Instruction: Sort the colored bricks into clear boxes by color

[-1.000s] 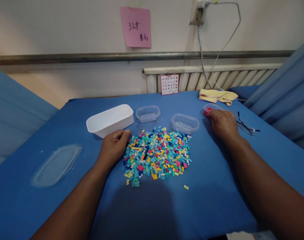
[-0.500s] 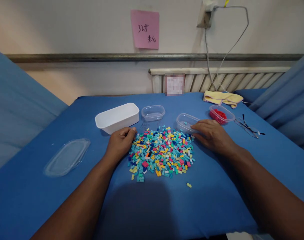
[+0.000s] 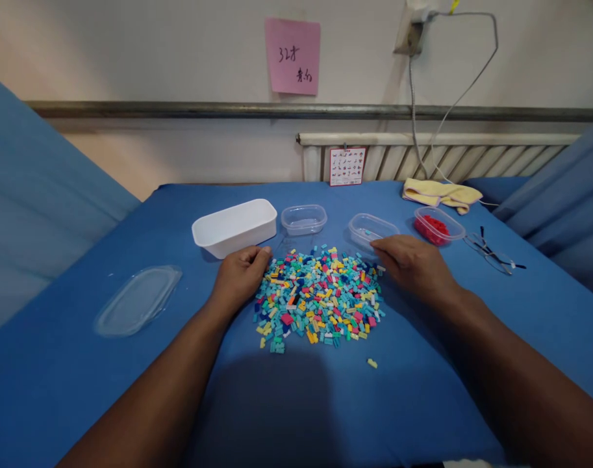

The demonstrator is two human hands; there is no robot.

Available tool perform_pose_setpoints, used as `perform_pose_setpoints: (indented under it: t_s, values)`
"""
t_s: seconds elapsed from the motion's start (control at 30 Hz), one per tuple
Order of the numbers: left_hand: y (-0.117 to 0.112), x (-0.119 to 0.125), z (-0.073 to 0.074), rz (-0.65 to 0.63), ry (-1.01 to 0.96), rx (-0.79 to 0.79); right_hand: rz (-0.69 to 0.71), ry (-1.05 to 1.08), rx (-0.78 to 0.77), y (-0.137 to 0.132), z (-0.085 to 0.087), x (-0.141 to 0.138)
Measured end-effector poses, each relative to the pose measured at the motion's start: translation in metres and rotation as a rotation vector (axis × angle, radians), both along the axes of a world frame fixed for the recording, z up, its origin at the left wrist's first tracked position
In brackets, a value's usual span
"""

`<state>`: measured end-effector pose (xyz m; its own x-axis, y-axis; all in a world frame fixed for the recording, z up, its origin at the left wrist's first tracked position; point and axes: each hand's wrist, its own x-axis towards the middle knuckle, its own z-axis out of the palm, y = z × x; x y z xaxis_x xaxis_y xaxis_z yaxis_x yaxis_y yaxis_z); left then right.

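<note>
A pile of small multicoloured building bricks (image 3: pixel 320 296) lies spread on the blue-covered table. My left hand (image 3: pixel 242 273) rests at the pile's left edge, fingers curled in and thumb against them; anything inside is hidden. At the far right of the pile is my right hand (image 3: pixel 410 263), its fingers bent and pressed together, tips at the near side of a clear plastic container (image 3: pixel 386 227). A small blue brick (image 3: pixel 367 233) shows in that container. What the right fingers hold, if anything, cannot be made out.
Behind the pile stand a white tub (image 3: pixel 238 234) and another clear container (image 3: pixel 304 227). To the right are a container of red bricks (image 3: pixel 432 229), glasses (image 3: pixel 493 253) and a yellow cloth (image 3: pixel 442 193). Clear lids (image 3: pixel 140 300) lie left; one loose yellow brick (image 3: pixel 372 363) lies in front.
The clear container by my right hand has shifted slightly away from me. My right fingers have drawn closer together at its near side. The left hand stays put; the view has turned slightly.
</note>
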<state>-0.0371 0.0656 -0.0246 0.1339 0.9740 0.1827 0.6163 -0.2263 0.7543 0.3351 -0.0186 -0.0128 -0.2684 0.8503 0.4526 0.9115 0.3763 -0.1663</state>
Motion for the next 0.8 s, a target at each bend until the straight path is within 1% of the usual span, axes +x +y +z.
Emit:
perform_pose_setpoints:
  t_s: [0.07, 0.13, 0.2, 0.27, 0.4, 0.53, 0.67, 0.8]
  values:
    - [0.0, 0.001, 0.001, 0.005, 0.001, -0.004, 0.001, -0.063, -0.126, 0.002, 0.007, -0.016]
    - [0.0, 0.001, 0.001, 0.013, 0.007, 0.001, -0.018, -0.17, -0.232, 0.006, 0.013, -0.033]
    - [0.001, 0.0, 0.0, 0.009, 0.009, 0.006, -0.058, -0.262, -0.297, 0.011, 0.014, -0.046]
    - [0.0, 0.0, -0.001, 0.0, 0.005, 0.004, -0.098, -0.306, -0.324, 0.012, 0.011, -0.053]
    - [-0.001, 0.001, -0.002, -0.006, -0.004, -0.007, -0.131, -0.284, -0.318, 0.011, -0.002, -0.049]
    - [0.0, 0.001, -0.001, 0.002, 0.029, 0.012, -0.09, -0.156, -0.281, 0.008, -0.013, -0.038]
    - [0.001, 0.0, -0.001, -0.001, 0.038, 0.002, -0.045, -0.003, -0.241, 0.005, -0.018, -0.03]
    - [0.0, 0.0, -0.001, -0.007, 0.037, 0.001, 0.006, 0.067, -0.238, 0.003, -0.021, -0.026]
